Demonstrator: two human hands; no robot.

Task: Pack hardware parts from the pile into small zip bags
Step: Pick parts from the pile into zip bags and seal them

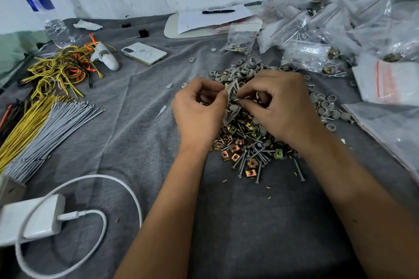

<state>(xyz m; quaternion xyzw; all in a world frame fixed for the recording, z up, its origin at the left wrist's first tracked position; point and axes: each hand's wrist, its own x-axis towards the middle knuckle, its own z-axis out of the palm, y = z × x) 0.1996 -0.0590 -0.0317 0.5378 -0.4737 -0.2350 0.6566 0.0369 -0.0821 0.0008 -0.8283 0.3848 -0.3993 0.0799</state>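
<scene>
While no label reads, both hands (199, 106) (278, 102) pinch a zip bag (232, 95).

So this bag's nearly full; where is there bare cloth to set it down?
Bare grey cloth lies between the phone, the grey wire bundle and the hardware pile. The right is crowded with filled zip bags.

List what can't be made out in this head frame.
- Small zip bag: contents and seal, hidden by the left hand and right hand.
- Sheet under the pen: writing too small.
- Filled bags at top right: contents blurred by glare.
</scene>
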